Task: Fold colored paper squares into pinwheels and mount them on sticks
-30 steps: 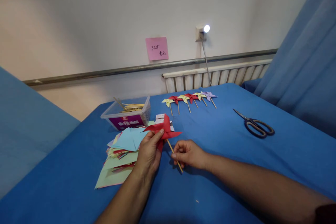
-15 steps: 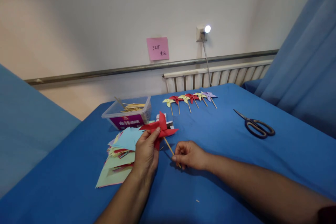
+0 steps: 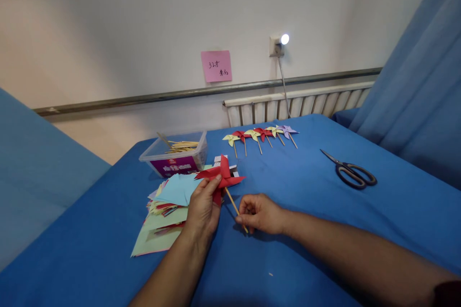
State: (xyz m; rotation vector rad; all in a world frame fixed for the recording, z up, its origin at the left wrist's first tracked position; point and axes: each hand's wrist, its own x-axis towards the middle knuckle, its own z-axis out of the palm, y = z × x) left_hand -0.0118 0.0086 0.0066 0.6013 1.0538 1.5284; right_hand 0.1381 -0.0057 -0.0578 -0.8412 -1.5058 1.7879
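A red paper pinwheel [image 3: 226, 175] is held above the blue cloth in front of me. My left hand [image 3: 206, 204] pinches its lower left blade between thumb and fingers. From the pinwheel a thin wooden stick [image 3: 232, 201] slants down to the right. Near the lower end of that stick, my right hand [image 3: 260, 213] is closed on it, thumb against the wood. Behind the pinwheel a small white box [image 3: 233, 169] is partly hidden. To the left of my left hand lies a stack of coloured paper [image 3: 169, 211], a light blue sheet on top.
A clear plastic tub [image 3: 176, 156] of wooden sticks stands at the back left. Several finished pinwheels [image 3: 254, 135] lie in a row at the back. Black-handled scissors [image 3: 349, 170] rest on the right. A tiny white scrap [image 3: 271, 274] lies near the front.
The red pinwheel and my left hand have shifted slightly to the right and down. My right hand has stayed almost in place on the stick.
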